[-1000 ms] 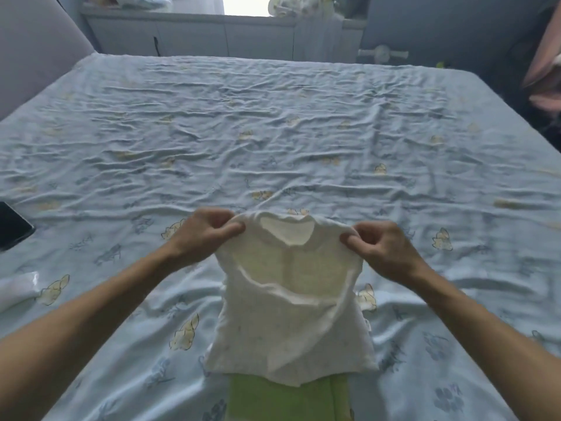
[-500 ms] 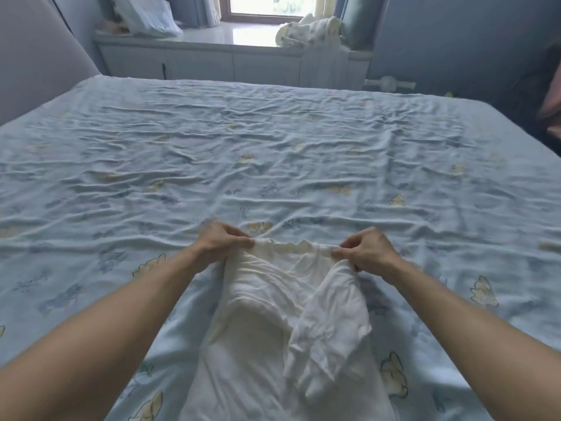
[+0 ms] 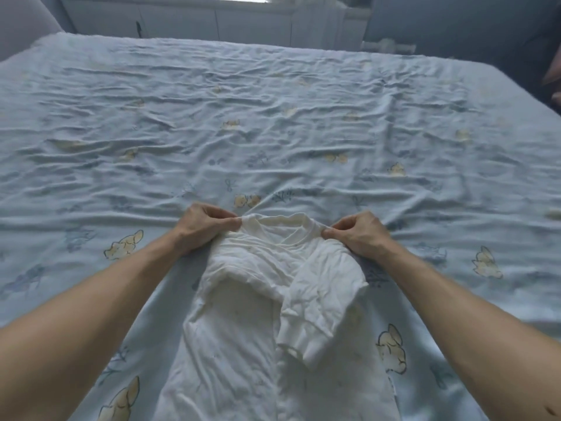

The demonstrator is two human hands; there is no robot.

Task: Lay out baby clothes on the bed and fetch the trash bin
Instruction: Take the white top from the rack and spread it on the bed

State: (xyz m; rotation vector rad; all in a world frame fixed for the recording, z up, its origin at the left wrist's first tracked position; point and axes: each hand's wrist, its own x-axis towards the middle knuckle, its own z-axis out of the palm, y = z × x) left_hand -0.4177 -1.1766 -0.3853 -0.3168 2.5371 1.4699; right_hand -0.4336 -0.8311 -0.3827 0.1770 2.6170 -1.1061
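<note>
We see a white baby top [image 3: 261, 302] lying on the bed [image 3: 273, 123], on a wrinkled blue sheet with little yellow animals on it. Our left hand [image 3: 202, 227] pinches the left side of the top's neck between thumb and fingers, and our right hand [image 3: 358, 233] pinches the right side the same way, with both hands low against the sheet. 1 sleeve [image 3: 315, 311] is folded across the front of the top, and we cannot see a trash bin.
</note>
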